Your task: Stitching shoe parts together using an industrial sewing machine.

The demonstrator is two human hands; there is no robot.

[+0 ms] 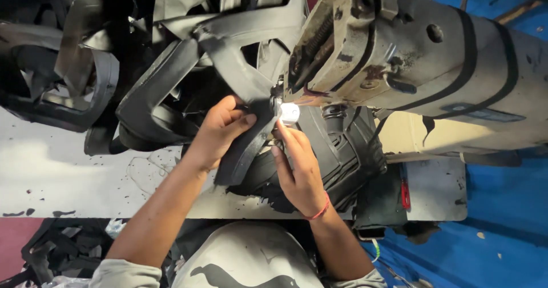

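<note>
Black strap [245, 145] at frame centre looks floppy and light (probably slippery); left hand [220, 131] pinches its edge, right hand [297, 171] presses fingertips flat near the needle [279, 108].

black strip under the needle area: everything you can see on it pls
The long black strip of stiff, matte fabric-like material runs diagonally from the worn white table edge up to the bright lamp under the grimy beige sewing machine head. It looks folded along its length. The left hand grips its left edge; the right hand presses beside it near the lamp. More black pieces lie beneath.
</note>
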